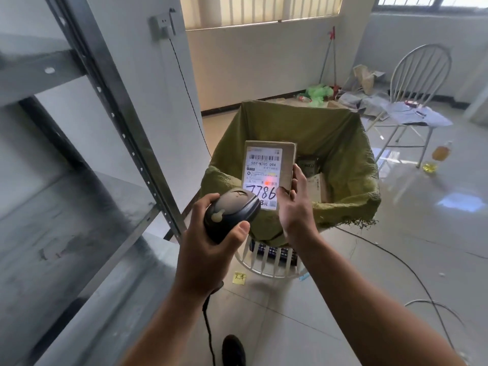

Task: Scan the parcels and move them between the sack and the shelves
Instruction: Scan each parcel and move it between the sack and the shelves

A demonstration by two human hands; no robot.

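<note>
My right hand (294,204) holds a small cardboard parcel (266,167) upright over the open green sack (335,143). Its white label faces me, with a barcode at the top and "7786" handwritten across it. A red scanner dot glows on the label just above the handwriting. My left hand (208,239) grips a black handheld barcode scanner (232,213), aimed at the label from just below and left. More parcels (315,186) lie inside the sack. Grey metal shelves (79,207) stand at my left.
The sack sits in a white chair frame (269,262). A second white chair (420,83) with papers stands at the right, a yellow bottle (439,154) near it. Cables (412,278) trail over the tiled floor. A yellow sticky note (239,278) lies below the sack.
</note>
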